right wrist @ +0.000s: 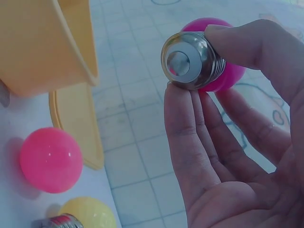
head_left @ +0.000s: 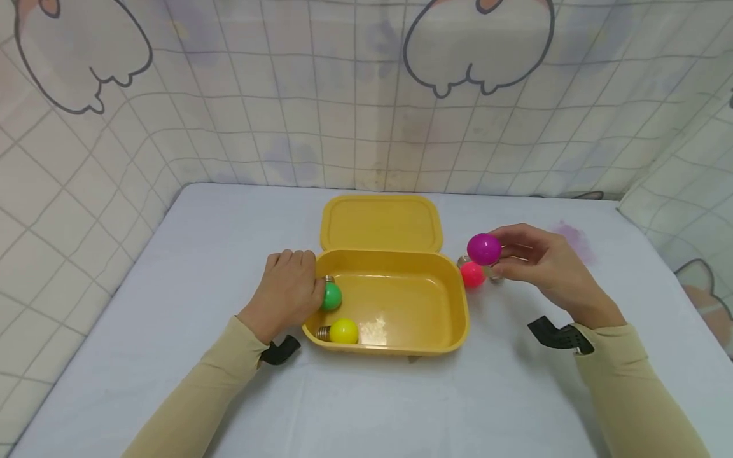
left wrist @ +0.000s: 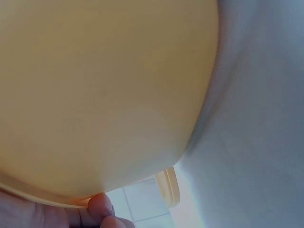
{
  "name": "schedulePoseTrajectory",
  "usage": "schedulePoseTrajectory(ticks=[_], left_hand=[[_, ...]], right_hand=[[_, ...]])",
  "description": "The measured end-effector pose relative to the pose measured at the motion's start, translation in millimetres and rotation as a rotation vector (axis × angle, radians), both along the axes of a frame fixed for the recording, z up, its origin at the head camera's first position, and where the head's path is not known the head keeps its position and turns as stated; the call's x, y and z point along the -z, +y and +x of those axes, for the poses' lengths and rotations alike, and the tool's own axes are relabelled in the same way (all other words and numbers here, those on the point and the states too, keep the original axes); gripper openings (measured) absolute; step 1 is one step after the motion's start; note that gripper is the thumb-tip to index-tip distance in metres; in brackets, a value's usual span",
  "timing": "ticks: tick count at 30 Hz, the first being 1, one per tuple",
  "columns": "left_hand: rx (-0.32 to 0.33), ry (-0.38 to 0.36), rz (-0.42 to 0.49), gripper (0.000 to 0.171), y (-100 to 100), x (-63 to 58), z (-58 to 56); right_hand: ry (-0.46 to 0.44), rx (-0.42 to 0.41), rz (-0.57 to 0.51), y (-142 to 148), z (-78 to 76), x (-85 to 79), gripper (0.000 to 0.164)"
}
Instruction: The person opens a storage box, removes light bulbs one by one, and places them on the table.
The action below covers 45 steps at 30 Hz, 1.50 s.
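Note:
My right hand pinches a purple light bulb by its metal screw base, raised above the table right of a yellow box. At the box's left end, my left hand grips the rim, with fingertips curled at the edge in the left wrist view. Inside the box, a green bulb lies beside the left hand, partly covered by it. A yellow bulb lies in the near left corner.
A pink bulb rests on the table just right of the box. Near it, a pale yellow bulb shows in the right wrist view. The box's yellow lid lies directly behind it. A patterned cloth hangs beyond the white table.

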State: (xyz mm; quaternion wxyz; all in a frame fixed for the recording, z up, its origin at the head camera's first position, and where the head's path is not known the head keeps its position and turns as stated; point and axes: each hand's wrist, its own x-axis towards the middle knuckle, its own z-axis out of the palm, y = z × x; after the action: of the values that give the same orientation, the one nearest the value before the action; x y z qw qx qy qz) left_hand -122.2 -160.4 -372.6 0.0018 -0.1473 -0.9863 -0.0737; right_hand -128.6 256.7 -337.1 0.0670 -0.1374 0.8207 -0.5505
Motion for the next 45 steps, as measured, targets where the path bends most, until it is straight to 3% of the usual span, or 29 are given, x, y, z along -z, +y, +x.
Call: schedulePoseTrajectory(ticks=[18,26,32,39,45], left_hand=[[0.011,0.012,0.006,0.025,-1.2,1.8,-0.6],[0.016,0.028,0.014,0.023,-1.4,2.0,-1.1],[0.020,0.023,0.007,0.024,-1.1,2.3,-1.7],[0.020,0.025,0.017,0.024,-0.9,1.7,-2.6],[0.020,0.036,0.016,0.024,-0.8,2.4,-2.2]], right_hand=[[-0.015,0.101,0.038,18.6,-9.5,8.3,0.042],[-0.003,0.146,0.124,25.0,-16.2,13.6,0.044],[-0.032,0.163,0.097,34.0,-21.9,22.5,0.047],[-0.067,0.168,-0.007,40.1,-25.7,26.6,0.047],[-0.080,0.201,0.037,43.3,-27.2,30.8,0.050]])
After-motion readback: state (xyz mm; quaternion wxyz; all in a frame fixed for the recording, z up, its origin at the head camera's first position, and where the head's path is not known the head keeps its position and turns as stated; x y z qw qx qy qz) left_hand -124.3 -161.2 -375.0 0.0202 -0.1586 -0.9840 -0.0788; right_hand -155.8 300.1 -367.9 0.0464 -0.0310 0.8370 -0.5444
